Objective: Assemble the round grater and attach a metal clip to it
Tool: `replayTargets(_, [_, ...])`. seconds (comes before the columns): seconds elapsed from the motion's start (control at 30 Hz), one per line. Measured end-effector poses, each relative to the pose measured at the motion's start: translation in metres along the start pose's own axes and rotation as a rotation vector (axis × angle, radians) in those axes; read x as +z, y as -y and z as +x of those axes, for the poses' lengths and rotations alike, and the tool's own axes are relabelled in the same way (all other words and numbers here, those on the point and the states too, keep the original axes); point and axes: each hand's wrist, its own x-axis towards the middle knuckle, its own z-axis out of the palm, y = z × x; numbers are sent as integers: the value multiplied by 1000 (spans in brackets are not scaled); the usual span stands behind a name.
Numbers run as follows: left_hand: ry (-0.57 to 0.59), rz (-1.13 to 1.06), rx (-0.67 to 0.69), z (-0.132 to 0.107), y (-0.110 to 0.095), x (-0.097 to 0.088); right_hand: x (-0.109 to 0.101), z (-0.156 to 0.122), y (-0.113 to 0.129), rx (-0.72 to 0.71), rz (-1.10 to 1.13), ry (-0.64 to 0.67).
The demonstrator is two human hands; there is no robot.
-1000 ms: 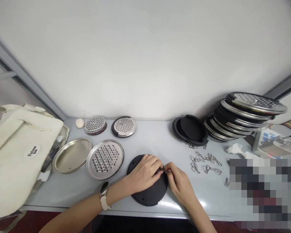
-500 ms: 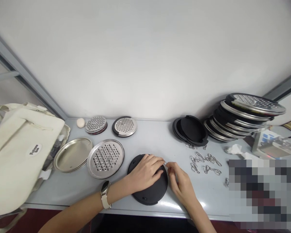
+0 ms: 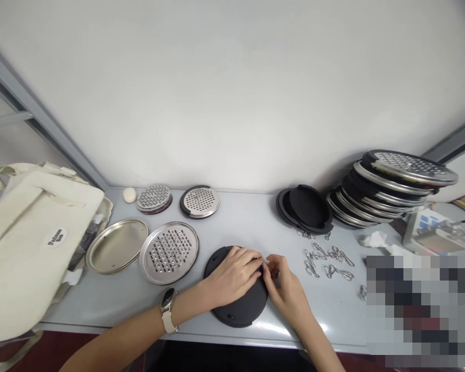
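A round black disc lies flat near the table's front edge. My left hand rests on top of it with curled fingers pressing it down, a watch on the wrist. My right hand is at the disc's right rim, its fingers pinched on a small metal clip where both hands meet. Several loose metal clips lie to the right of my right hand.
A perforated metal disc and a plain metal pan lie to the left. Two smaller perforated discs sit at the back. Black discs and a tall stack of discs are at the right. A cream bag is far left.
My right hand has shifted slightly up and left against the disc's rim, fingers working the clip. My left hand stays on the disc.
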Motion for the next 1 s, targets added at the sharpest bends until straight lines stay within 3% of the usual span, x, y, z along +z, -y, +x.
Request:
replayTargets(0.53, [-39,-26,-36,0,-1,0,-1,2,2,17,-39,68])
replayTargets(1.0, [-70,-64,-109,0,-2,1,0,2,-3,-17,-43,-23])
